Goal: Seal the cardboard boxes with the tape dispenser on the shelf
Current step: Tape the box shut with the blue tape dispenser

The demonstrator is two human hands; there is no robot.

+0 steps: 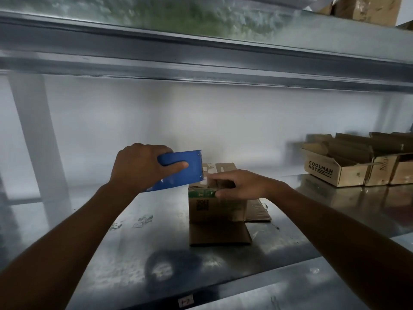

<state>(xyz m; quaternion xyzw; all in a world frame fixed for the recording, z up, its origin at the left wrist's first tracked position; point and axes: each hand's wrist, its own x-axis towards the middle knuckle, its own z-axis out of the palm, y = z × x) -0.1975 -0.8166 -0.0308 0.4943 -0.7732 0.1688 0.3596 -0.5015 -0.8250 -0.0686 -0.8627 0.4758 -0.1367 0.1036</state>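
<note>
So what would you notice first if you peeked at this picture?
The bright blue plastic tape dispenser in the middle, gripped by the left hand. Its toothed edge meets the top of a small brown cardboard box on the shiny metal shelf, which the right hand holds steady.

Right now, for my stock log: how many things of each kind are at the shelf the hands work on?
Box held by the right hand: 1
Open boxes at right: 3, the last cut off by the frame
Dispenser in the left hand: 1
Total: 5
</note>
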